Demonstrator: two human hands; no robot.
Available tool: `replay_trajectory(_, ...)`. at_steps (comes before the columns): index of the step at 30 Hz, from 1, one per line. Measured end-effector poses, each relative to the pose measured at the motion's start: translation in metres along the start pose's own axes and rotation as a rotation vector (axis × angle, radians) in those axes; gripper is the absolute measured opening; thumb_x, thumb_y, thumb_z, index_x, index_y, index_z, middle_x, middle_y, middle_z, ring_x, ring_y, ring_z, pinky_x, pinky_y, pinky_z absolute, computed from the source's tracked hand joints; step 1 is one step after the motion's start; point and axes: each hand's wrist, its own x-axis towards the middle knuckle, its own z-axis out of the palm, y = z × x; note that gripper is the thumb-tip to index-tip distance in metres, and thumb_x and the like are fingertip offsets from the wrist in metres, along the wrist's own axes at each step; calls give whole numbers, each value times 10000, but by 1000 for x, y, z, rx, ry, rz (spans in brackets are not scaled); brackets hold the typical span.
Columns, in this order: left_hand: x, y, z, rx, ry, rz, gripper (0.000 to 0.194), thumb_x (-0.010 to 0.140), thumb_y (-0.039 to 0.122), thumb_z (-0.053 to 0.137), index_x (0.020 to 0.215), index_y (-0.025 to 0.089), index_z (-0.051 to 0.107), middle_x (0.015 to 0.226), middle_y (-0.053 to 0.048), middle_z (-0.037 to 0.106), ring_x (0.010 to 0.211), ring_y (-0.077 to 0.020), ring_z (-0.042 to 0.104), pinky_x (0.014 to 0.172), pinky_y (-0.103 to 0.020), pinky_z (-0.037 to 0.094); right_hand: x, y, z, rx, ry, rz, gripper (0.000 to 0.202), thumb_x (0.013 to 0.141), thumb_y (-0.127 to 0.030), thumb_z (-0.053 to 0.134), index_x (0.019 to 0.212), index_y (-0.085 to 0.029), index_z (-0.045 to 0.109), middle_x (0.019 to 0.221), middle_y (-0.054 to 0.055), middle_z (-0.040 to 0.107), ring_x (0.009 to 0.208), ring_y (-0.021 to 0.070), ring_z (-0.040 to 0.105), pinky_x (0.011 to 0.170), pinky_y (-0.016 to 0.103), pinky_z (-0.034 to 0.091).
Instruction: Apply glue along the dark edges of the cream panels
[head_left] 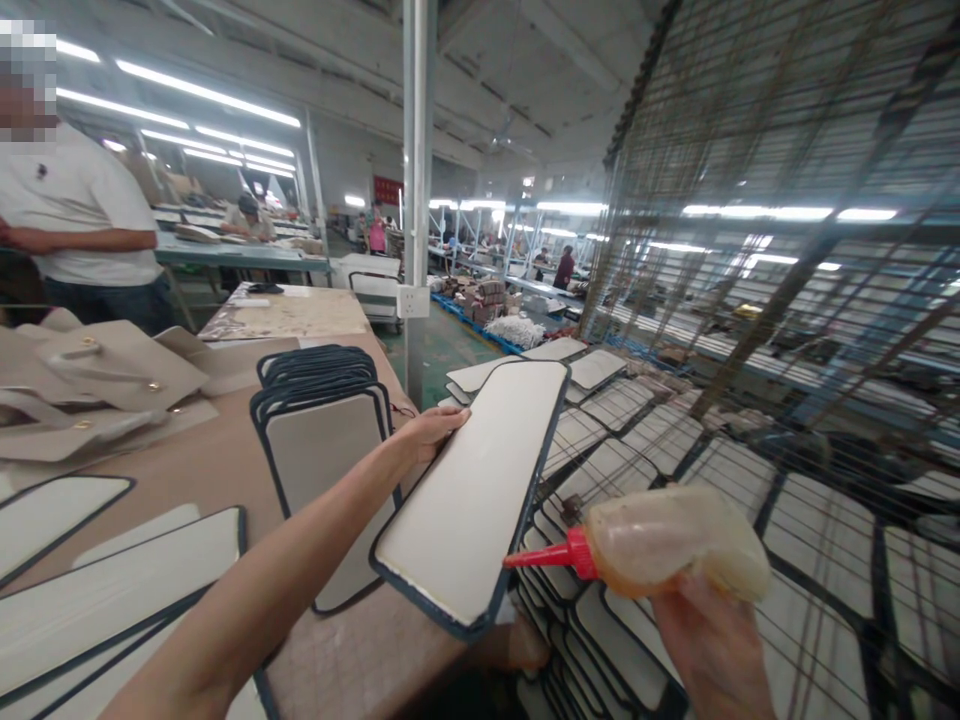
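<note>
Tilted in front of me is a long cream panel with a dark blue edge (480, 480). My left hand (439, 430) grips its upper left side, fingers closed on it. My right hand (709, 630) is wrapped round a translucent squeeze bottle (667, 540) of amber liquid, lying sideways. Its red nozzle (551, 555) points left, with the tip at the panel's lower right edge. A whitish line runs along the panel's bottom edge. Left of the panel stands a stack of similar dark-edged panels (326, 450).
More panels (120, 565) lie at the left on the brown table (232, 440), with beige pieces (112, 375) behind them. Wire racks (750, 330) holding panels fill the right. A metal post (415, 200) rises ahead. A person in a white shirt (90, 200) stands at the far left.
</note>
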Motion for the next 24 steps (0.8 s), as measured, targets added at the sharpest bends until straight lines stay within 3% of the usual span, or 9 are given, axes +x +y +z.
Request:
replay_trajectory(11, 10, 3, -4, -37, 46, 22, 116, 705, 189, 726, 748, 124, 641, 585, -27, 658, 481, -143, 580, 521, -264, 481, -5, 2, -5, -68, -79, -40, 717, 538, -414, 816, 1202, -295, 575, 956, 85, 705, 946, 336, 630, 780, 487, 530)
replay_trajectory(14, 12, 4, -4, -41, 58, 18, 72, 739, 175, 689, 759, 121, 644, 612, -40, 671, 498, -149, 588, 522, -265, 480, -6, 2, -6, -51, -46, -39, 749, 522, -403, 829, 1214, -285, 568, 920, 71, 711, 878, 303, 652, 720, 416, 554)
replay_trajectory(18, 13, 8, -3, -61, 97, 30, 74, 745, 171, 676, 729, 110, 637, 610, -49, 663, 464, -145, 568, 505, -269, 471, -6, 7, -14, -4, -9, -71, 607, 557, -304, 829, 1128, -275, 626, 726, 11, 712, 650, 195, 662, 577, 244, 546)
replay_trajectory(24, 23, 8, 2, -121, 234, 122, 144, 715, 206, 706, 688, 144, 578, 539, 16, 605, 460, -115, 543, 503, -228, 443, -21, 10, -10, 56, 85, -126, 403, 602, -290, 809, 986, -283, 686, 775, -10, 719, 655, 171, 666, 602, 219, 555)
